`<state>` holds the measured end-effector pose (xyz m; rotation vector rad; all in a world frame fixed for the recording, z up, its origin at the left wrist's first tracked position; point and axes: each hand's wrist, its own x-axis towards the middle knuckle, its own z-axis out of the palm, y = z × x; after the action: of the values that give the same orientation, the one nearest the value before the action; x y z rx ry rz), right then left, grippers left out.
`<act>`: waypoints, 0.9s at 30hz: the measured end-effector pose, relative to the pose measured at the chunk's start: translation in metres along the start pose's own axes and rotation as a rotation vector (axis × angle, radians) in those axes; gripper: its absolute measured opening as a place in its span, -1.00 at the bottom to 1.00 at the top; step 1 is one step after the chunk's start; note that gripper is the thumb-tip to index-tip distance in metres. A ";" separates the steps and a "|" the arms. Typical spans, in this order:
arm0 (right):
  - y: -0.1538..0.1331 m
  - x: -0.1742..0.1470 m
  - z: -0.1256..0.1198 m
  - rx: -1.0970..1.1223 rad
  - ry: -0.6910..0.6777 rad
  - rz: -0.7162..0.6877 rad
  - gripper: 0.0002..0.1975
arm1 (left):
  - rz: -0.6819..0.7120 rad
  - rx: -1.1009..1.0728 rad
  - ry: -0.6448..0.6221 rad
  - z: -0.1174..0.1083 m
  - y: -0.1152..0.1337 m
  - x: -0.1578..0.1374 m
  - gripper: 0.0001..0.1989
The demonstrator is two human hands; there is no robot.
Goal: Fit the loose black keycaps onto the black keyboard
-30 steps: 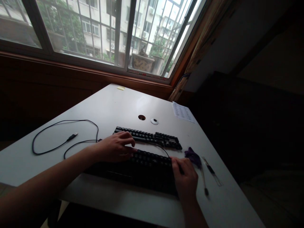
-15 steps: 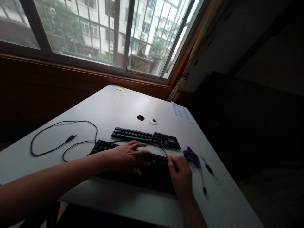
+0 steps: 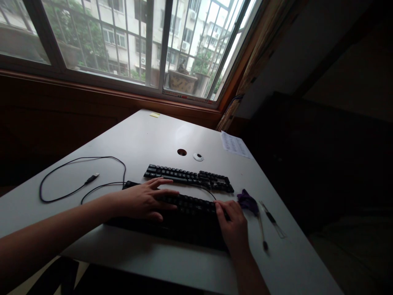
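Observation:
A black keyboard (image 3: pixel 190 229) lies along the near side of the white table. Across its left part stretches my left hand (image 3: pixel 144 201), palm down with the fingers spread over the keys. My right hand (image 3: pixel 231 217) grips the keyboard's right end, thumb and forefinger pinched together near the far corner. Rows of black keycaps (image 3: pixel 172 173) stand just behind the keyboard, with a smaller group of keycaps (image 3: pixel 216 181) at their right. From behind the keyboard a black cable (image 3: pixel 125 166) loops out leftward to a USB plug (image 3: pixel 92 178).
Right of my right hand lie a purple cloth (image 3: pixel 247 201), a thin brush (image 3: pixel 263 233) and a wire-looped tool (image 3: pixel 272 219). Further back on the table (image 3: pixel 138 139) are a round hole (image 3: pixel 181 152), a white ring-shaped cover (image 3: pixel 198 157), a printed sheet (image 3: pixel 235 144) and a yellow note (image 3: pixel 154 115).
My left hand has slid leftward along the keyboard, uncovering keys in its middle. My right hand stays at the right end, almost unmoved.

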<state>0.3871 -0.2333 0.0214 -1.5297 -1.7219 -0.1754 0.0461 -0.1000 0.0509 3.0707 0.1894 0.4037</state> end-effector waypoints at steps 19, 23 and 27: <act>0.005 0.035 -0.004 0.050 -0.130 0.046 -0.73 | -0.296 -0.130 0.425 -0.012 -0.045 -0.066 -0.84; 0.018 0.061 0.017 0.023 -0.167 0.014 -0.71 | -0.473 -0.074 0.600 -0.012 -0.060 -0.086 -0.79; 0.038 0.084 0.043 -0.008 -0.193 -0.007 -0.70 | -0.561 -0.085 0.661 -0.010 -0.062 -0.091 -0.78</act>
<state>0.4058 -0.1341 0.0311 -1.5896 -1.8780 -0.0385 -0.0511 -0.0494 0.0337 2.5147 0.9760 1.2971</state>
